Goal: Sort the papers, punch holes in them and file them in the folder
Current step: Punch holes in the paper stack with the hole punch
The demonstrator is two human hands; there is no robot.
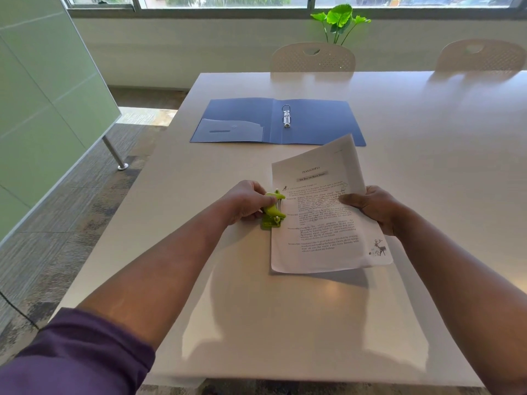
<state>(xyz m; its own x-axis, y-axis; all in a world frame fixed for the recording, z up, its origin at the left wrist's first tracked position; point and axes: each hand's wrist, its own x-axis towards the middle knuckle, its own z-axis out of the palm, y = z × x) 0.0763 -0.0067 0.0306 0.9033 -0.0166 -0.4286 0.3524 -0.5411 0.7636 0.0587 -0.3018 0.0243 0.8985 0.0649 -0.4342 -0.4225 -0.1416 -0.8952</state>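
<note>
A small green hole punch [273, 213] stands on the white table [256, 323] near the middle. My left hand [245, 201] grips it from the left, thumb on its lever. A stack of printed papers [325, 218] lies tilted beside it, its left edge pushed into the punch's slot. My right hand [373, 208] holds the papers' right edge, thumb on top. Farther back an open blue ring folder [242, 121] lies flat, its metal rings [286, 116] standing up in the middle.
Two white chairs [313, 57] stand at the table's far side, with a green plant [339, 21] by the window behind. A green partition [42, 95] on a metal leg stands on the left, over carpet floor.
</note>
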